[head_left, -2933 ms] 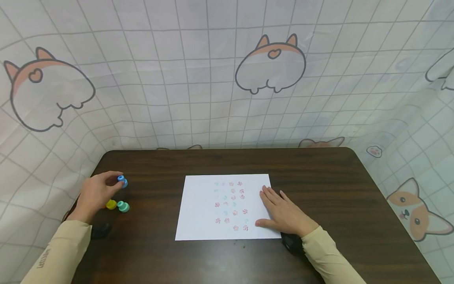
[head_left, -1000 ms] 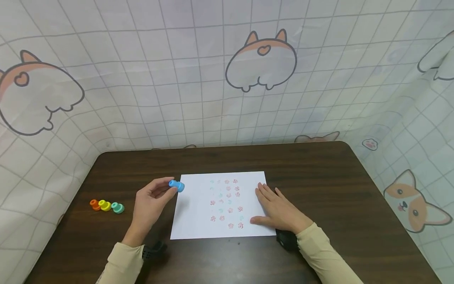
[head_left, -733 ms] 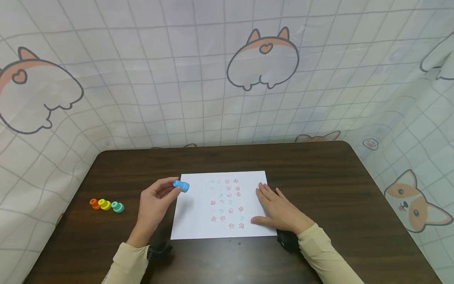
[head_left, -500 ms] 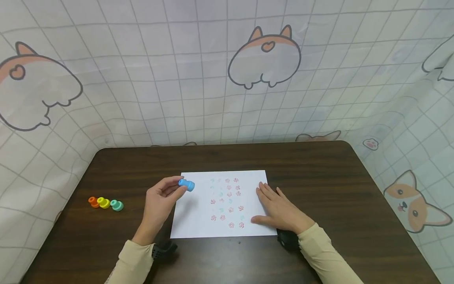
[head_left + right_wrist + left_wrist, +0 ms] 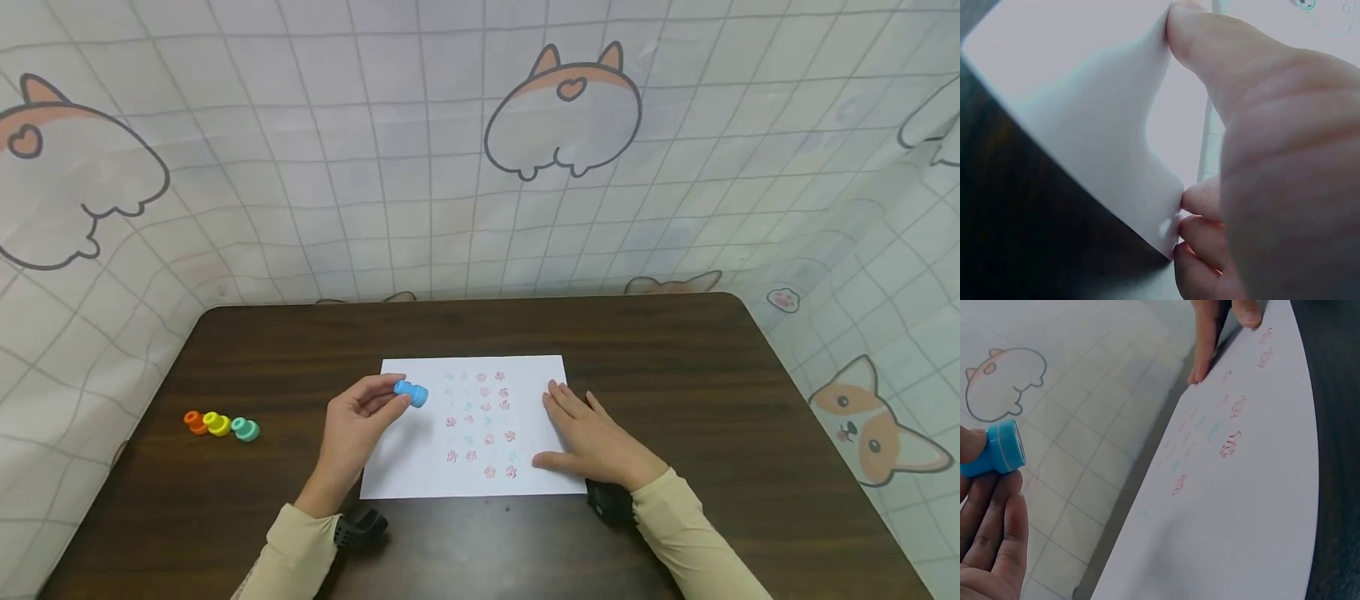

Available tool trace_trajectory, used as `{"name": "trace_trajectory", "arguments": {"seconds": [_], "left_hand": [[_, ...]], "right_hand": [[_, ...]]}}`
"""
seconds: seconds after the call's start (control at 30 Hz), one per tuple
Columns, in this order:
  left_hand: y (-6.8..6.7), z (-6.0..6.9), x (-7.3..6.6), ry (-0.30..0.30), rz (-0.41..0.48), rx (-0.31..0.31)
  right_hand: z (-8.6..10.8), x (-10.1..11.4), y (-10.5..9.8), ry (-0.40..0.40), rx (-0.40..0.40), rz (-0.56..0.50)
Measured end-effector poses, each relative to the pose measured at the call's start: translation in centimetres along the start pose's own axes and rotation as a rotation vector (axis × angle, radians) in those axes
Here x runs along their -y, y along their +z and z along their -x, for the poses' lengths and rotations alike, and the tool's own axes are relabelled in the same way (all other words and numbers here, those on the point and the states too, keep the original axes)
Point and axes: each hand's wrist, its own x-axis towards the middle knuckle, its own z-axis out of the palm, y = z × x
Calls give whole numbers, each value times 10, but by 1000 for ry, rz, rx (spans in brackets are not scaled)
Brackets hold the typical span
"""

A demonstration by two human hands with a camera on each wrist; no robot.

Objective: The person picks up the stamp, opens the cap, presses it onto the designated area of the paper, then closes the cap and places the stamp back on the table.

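Observation:
Pinched between the thumb and fingers of my left hand (image 5: pixel 361 425) is a blue toy stamp (image 5: pixel 412 392), held tilted above the left part of a white sheet of paper (image 5: pixel 420 467). In the left wrist view the stamp (image 5: pixel 1002 449) points its round end to the right, apart from the paper. Red flower prints (image 5: pixel 489 438) and faint teal prints (image 5: pixel 468 407) cover the middle of the sheet. My right hand (image 5: pixel 596 437) rests flat on the sheet's right edge, fingers straight and thumb spread. Close up in the right wrist view, its thumb (image 5: pixel 1210 37) touches the paper.
An orange stamp (image 5: pixel 195 422), a yellow stamp (image 5: pixel 217 423) and a teal stamp (image 5: pixel 245 429) stand together at the left of the dark wooden table (image 5: pixel 675 350). A patterned white curtain (image 5: pixel 375 167) hangs behind and beside the table.
My left hand picked up the blue stamp beside the other stamps and carried it right, over the paper's left part. Lately it creeps further right. My right hand stays on the sheet.

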Motion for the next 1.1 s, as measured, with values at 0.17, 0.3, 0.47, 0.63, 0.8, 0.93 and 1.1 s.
{"name": "trace_trajectory", "arguments": {"seconds": [0.17,0.3,0.47,0.63,0.8,0.93,1.1], "left_hand": [[0,2,4,-10,8,10],[2,4,6,-23,16,18],[7,6,7,-36,32,43],[10,9,8,-43,50,61],[13,10,6,-46,84,76],[17,11,4,-54,114,81],[20,15,2,-71,140,92]], "right_hand": [[0,4,-1,2,-8,0],[-1,8,-1,-25,-49,28],[-1,17,-3,-117,-168,98],[-2,30,-6,-200,-273,87],[-4,43,-8,-247,-351,40],[-6,55,-10,-256,-415,-94],[-10,72,-16,-206,-382,-444]]}}
